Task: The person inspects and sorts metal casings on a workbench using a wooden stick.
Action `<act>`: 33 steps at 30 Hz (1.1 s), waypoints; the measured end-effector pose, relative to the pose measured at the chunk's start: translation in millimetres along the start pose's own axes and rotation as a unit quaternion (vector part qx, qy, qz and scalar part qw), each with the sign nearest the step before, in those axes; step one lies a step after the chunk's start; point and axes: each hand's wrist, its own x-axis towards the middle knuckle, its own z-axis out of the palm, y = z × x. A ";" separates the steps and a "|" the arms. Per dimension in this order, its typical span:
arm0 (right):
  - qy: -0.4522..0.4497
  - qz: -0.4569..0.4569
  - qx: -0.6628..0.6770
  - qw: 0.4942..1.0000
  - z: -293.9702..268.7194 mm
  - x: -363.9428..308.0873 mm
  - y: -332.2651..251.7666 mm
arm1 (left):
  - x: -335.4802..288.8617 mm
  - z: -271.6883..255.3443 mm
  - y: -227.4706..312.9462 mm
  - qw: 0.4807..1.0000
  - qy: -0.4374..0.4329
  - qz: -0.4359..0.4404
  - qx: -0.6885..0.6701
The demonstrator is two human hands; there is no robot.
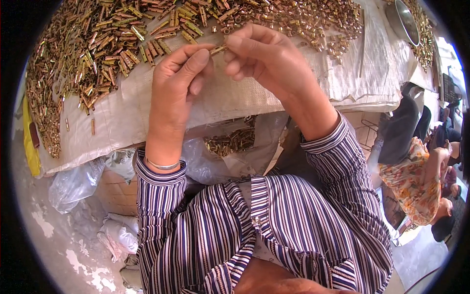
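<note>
1. Left hand (183,73): thumb and forefinger are pinched together on one end of a tube (218,50); the remaining fingers curl loosely toward the palm.
2. Right hand (262,56): thumb and forefinger close at the tube's other end, the other fingers half bent; whether they also grip a smaller part cannot be told.
3. Tube: small, slim and brass-coloured, held between the two hands above the worktop (230,100), inward of its near edge.
4. Tube pile (103,54): brass-coloured pieces, heaped beyond the left hand and spreading to the worktop's left edge; a loose tube (93,126) lies apart, close to the near edge.
5. Ring pile (298,19): short pieces, beyond the right hand, adjoining the tube pile.
6. Rod (362,44): thin, lying right of the rings.
7. Bowl (404,22): metal, tilted, toward the worktop's right edge.
8. Lower stock (232,142): more brass-coloured pieces, visible below the near edge.
9. Co-worker (411,181): a person in a floral top, beyond the worktop's near right corner.
</note>
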 end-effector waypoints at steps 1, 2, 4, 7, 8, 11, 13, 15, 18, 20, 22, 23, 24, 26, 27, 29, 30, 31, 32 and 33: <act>-0.001 0.015 0.020 1.000 0.1 -0.5 -0.6 | 0.3 -1.0 0.8 0.999 -0.012 -0.032 -0.028; -0.003 0.030 0.039 0.999 0.2 -0.9 -0.9 | 0.8 -1.6 0.3 0.999 -0.012 -0.033 -0.028; -0.004 0.027 0.051 0.998 -0.3 -0.7 1.3 | 1.6 -3.0 -2.2 0.998 -0.024 -0.034 -0.053; 0.010 0.021 0.042 0.999 3.0 -2.1 2.0 | 1.3 -4.1 -3.0 0.998 -0.017 -0.034 -0.049; 0.026 0.020 0.022 0.999 5.2 -3.3 1.7 | 0.7 -3.4 -3.4 0.998 -0.016 -0.034 -0.049; 0.041 -0.011 -0.020 0.999 10.9 -5.7 3.1 | -1.1 -2.3 -5.1 1.000 0.001 0.011 0.003; 0.043 -0.011 -0.016 0.999 11.2 -5.7 3.1 | -1.1 -2.0 -4.2 0.999 0.004 0.034 0.036; 0.044 -0.011 -0.011 0.999 10.8 -5.9 2.4 | -0.7 -1.9 -2.8 0.999 -0.001 0.027 0.033; 0.033 0.000 0.025 0.999 8.4 -5.6 4.0 | -0.6 -2.9 -0.3 1.000 -0.011 -0.002 0.007; 0.031 -0.006 0.044 0.999 9.1 -4.4 8.9 | -1.4 -5.3 -0.6 1.000 -0.012 -0.024 -0.017; 0.033 -0.022 0.021 0.999 12.8 -5.7 9.0 | -2.1 -4.7 0.2 0.999 -0.019 -0.024 -0.034; 0.035 -0.037 -0.002 0.999 14.1 -6.1 8.9 | -2.3 -4.6 0.1 0.999 -0.019 -0.024 -0.034; 0.035 -0.037 -0.002 0.999 13.5 -5.9 9.3 | -2.1 -4.4 -1.1 0.999 -0.014 -0.021 -0.034; 0.029 -0.039 -0.010 0.999 11.4 -4.0 10.8 | -2.4 -4.3 -2.1 0.999 -0.009 -0.018 -0.034; 0.030 -0.039 -0.011 0.999 9.5 -3.2 10.1 | -2.2 -3.8 -2.2 0.999 -0.007 -0.015 -0.035; -0.001 -0.004 0.006 1.000 5.5 -1.2 8.5 | -2.2 -3.0 -2.1 0.999 -0.006 -0.012 -0.036; -0.001 -0.004 0.006 1.000 4.5 0.2 9.6 | -3.0 -2.9 -1.8 0.999 -0.006 -0.010 -0.037; -0.030 0.028 0.061 0.997 3.6 1.5 11.4 | -3.5 -3.0 -1.8 0.999 -0.005 -0.009 -0.039; -0.058 0.060 0.115 0.990 2.7 2.7 13.5 | -3.5 -4.2 -1.8 0.999 -0.006 -0.009 -0.040; -0.059 0.059 0.114 0.990 1.7 3.6 16.1 | -3.4 -6.0 -1.3 0.998 -0.023 -0.013 -0.062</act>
